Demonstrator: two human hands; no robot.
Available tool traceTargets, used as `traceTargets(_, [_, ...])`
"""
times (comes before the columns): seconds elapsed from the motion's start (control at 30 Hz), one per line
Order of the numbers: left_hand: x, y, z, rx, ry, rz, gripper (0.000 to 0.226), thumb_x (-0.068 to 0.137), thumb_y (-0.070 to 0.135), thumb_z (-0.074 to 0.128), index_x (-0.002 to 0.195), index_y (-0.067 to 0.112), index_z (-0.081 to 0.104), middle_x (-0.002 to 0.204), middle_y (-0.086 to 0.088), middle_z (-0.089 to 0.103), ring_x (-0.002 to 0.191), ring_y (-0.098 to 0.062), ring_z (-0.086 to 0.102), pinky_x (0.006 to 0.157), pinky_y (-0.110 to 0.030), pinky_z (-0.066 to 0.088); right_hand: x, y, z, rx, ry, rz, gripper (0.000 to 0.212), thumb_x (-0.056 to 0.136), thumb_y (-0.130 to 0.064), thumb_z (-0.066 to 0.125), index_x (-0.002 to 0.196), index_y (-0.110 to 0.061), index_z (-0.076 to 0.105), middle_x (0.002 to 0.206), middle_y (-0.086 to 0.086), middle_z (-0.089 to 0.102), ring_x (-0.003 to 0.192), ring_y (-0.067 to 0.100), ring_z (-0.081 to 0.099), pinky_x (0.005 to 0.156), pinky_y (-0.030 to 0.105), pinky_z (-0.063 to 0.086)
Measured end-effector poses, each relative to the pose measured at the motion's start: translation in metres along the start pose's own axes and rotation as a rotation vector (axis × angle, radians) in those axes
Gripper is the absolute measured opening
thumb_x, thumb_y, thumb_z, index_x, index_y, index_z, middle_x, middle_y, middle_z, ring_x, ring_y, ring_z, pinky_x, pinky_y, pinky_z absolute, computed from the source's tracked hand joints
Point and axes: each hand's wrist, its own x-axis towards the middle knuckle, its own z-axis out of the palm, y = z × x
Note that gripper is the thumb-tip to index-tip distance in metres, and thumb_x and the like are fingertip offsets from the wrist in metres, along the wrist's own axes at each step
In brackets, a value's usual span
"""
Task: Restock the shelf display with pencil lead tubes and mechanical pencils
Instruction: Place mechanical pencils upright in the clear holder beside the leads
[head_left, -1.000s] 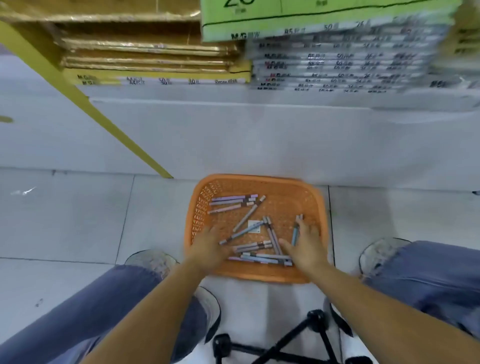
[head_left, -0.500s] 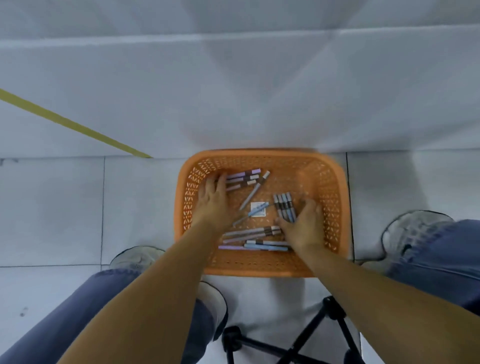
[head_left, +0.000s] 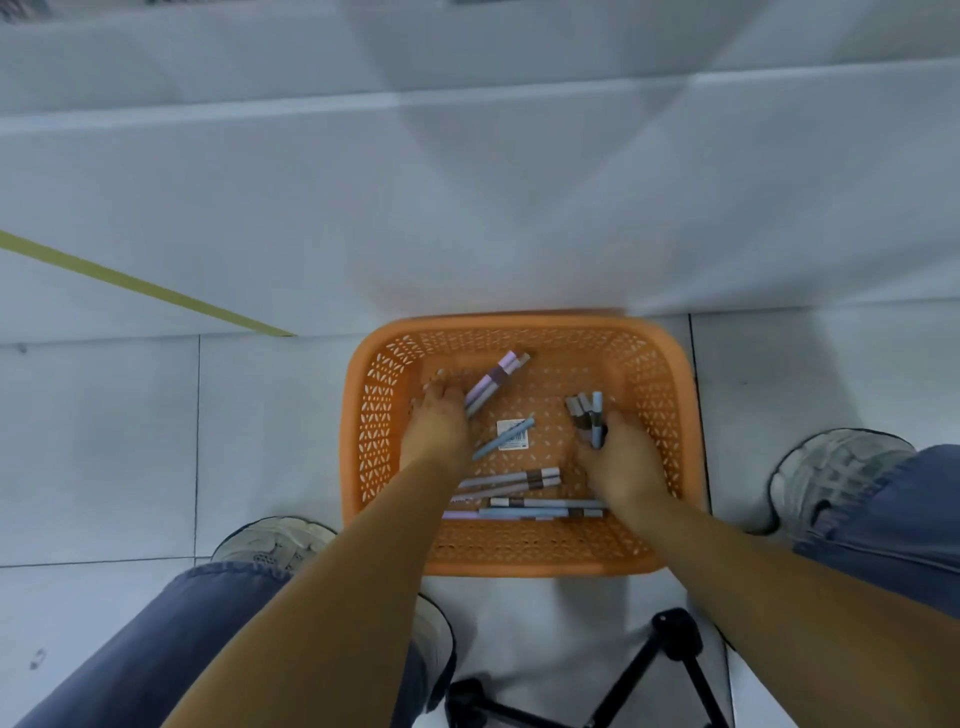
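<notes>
An orange plastic basket (head_left: 374, 415) sits on the floor between my feet, with several pastel mechanical pencils in it. My left hand (head_left: 439, 423) is inside at the left and grips a small bunch of purple pencils (head_left: 493, 382) that point up and right. My right hand (head_left: 621, 457) is at the right and holds a bundle of grey and blue pencils (head_left: 587, 410) upright. One blue pencil (head_left: 504, 438) lies loose over a white label in the middle. More pencils (head_left: 519, 480) lie flat near the front wall.
The white base panel of the shelf (head_left: 467, 208) rises right behind the basket. A yellow strip (head_left: 145, 286) runs diagonally at the left. My shoes (head_left: 275, 540) flank the basket, and a black tripod foot (head_left: 670, 639) stands on the tiles below it.
My left hand has closed on the purple pencils and turned them diagonal. My right hand has lifted its bundle more upright. The view has dropped, so the stocked shelf is out of sight.
</notes>
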Motion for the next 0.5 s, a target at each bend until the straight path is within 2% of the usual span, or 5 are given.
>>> traceTargets(0.1, [-0.005, -0.004, -0.001, -0.113, -0.031, -0.027, 0.053, 0.100, 0.010, 0.053, 0.149, 0.013, 0.036, 0.150, -0.015, 0.043, 0.129, -0.032, 0.050, 0.110, -0.040, 0.040, -0.003, -0.001, -0.004, 0.075, 0.000, 0.037, 0.025, 0.098, -0.017, 0.055, 0.121, -0.007, 0.060, 0.111, 0.013, 0.066, 0.102, 0.029, 0.061, 0.089, 0.034, 0.048])
traceTargets(0.2, [-0.025, -0.002, -0.006, -0.336, -0.039, -0.094, 0.029, 0.102, 0.026, 0.055, 0.127, 0.012, 0.056, 0.107, -0.013, 0.066, 0.085, -0.022, 0.061, 0.073, -0.030, 0.052, -0.003, -0.008, -0.016, 0.193, -0.046, 0.080, 0.018, 0.100, -0.017, 0.052, 0.115, -0.014, 0.060, 0.101, 0.006, 0.065, 0.100, 0.025, 0.061, 0.085, 0.032, 0.047])
traceTargets(0.27, [-0.042, 0.006, -0.009, -0.466, -0.073, -0.131, 0.032, 0.101, 0.039, 0.055, 0.112, 0.009, 0.061, 0.091, -0.011, 0.066, 0.072, -0.018, 0.059, 0.062, -0.028, 0.049, -0.003, -0.016, -0.029, 0.264, -0.097, 0.094, 0.013, 0.099, -0.019, 0.053, 0.110, -0.017, 0.060, 0.098, 0.002, 0.066, 0.099, 0.025, 0.063, 0.080, 0.034, 0.048])
traceTargets(0.4, [-0.081, 0.036, -0.027, -0.801, -0.122, -0.072, 0.032, 0.101, 0.044, 0.054, 0.116, 0.019, 0.064, 0.110, -0.003, 0.073, 0.103, -0.020, 0.069, 0.094, -0.039, 0.055, -0.021, -0.053, -0.053, 0.533, -0.215, 0.034, 0.015, 0.096, -0.009, 0.057, 0.107, -0.014, 0.064, 0.100, 0.004, 0.073, 0.099, 0.024, 0.066, 0.093, 0.043, 0.050])
traceTargets(0.5, [-0.109, 0.063, -0.056, -0.956, -0.117, 0.078, 0.025, 0.102, 0.044, 0.052, 0.122, 0.034, 0.062, 0.110, 0.016, 0.075, 0.104, 0.000, 0.069, 0.082, -0.018, 0.056, -0.046, -0.089, -0.073, 0.743, -0.226, -0.068, 0.013, 0.093, -0.003, 0.059, 0.102, -0.009, 0.065, 0.099, 0.011, 0.073, 0.098, 0.028, 0.067, 0.092, 0.044, 0.052])
